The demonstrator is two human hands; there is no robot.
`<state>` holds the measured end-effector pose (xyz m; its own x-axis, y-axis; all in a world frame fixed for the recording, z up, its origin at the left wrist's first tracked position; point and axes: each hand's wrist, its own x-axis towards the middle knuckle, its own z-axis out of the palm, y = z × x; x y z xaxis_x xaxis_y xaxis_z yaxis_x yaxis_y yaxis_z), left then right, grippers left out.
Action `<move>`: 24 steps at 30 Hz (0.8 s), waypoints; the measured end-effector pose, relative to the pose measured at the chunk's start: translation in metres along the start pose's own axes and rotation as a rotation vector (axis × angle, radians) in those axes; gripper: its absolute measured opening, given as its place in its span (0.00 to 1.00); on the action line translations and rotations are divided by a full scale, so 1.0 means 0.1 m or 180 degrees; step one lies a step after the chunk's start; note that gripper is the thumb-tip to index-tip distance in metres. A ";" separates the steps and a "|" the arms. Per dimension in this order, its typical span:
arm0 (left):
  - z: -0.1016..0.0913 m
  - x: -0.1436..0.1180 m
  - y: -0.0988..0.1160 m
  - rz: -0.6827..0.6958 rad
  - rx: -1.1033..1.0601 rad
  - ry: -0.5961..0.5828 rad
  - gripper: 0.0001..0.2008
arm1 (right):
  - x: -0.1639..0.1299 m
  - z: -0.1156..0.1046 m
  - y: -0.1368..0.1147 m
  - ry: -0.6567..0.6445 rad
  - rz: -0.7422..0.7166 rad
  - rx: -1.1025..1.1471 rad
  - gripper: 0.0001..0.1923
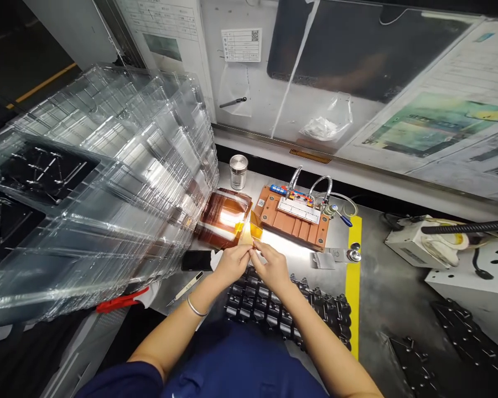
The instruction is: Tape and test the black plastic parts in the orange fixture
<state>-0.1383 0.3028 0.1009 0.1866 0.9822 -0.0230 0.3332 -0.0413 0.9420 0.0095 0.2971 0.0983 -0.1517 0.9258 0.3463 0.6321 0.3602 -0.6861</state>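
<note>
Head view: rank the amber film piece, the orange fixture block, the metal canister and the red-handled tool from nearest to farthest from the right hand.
From the right hand:
1. Amber film piece, pinched at the fingertips of both hands.
2. Orange fixture block, just beyond, slightly right.
3. Metal canister, farther back, to the left.
4. Red-handled tool, far left at the table edge under the clear trays.

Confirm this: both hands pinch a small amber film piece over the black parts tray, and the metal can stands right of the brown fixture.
Wrong on the can. The head view shows the metal can left of the brown fixture. Both hands, left and right, do pinch the amber film over the black tray.
</note>
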 end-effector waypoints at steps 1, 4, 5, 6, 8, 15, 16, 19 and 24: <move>-0.01 0.00 0.02 0.0111 0.0151 -0.0132 0.11 | -0.03 -0.04 -0.01 -0.0030 0.0016 -0.0055 0.14; -0.02 0.02 0.09 0.0303 0.0403 -0.0478 0.10 | -0.08 -0.16 -0.06 -0.0234 0.0096 -0.0229 0.14; -0.03 0.02 0.13 0.0363 0.0433 -0.0587 0.10 | -0.09 -0.20 -0.07 -0.0334 0.0128 -0.0245 0.14; -0.04 0.03 0.16 0.0429 0.0453 -0.0689 0.11 | -0.09 -0.25 -0.08 -0.0429 0.0162 -0.0224 0.15; -0.05 0.03 0.22 0.0538 0.0488 -0.0865 0.12 | -0.08 -0.33 -0.09 -0.0560 0.0215 -0.0044 0.16; -0.04 0.00 0.28 0.0610 0.0615 -0.1193 0.13 | -0.02 -0.62 -0.07 -0.1192 0.0666 0.0784 0.11; -0.03 -0.01 0.27 0.0618 0.0625 -0.1242 0.14 | -0.02 -0.66 -0.07 -0.1296 0.0727 0.0817 0.11; 0.03 -0.03 0.24 0.0743 0.0681 -0.1293 0.15 | -0.01 -0.72 -0.06 -0.1567 0.0880 0.0931 0.13; 0.11 -0.04 0.11 0.0615 0.0443 -0.0830 0.15 | 0.00 -0.61 0.02 -0.1047 0.1455 0.0914 0.10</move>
<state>-0.1250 0.2967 0.1073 0.4822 0.8746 0.0495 0.3880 -0.2639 0.8830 0.0569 0.2912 0.1362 -0.1693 0.9638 -0.2060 0.4660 -0.1059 -0.8784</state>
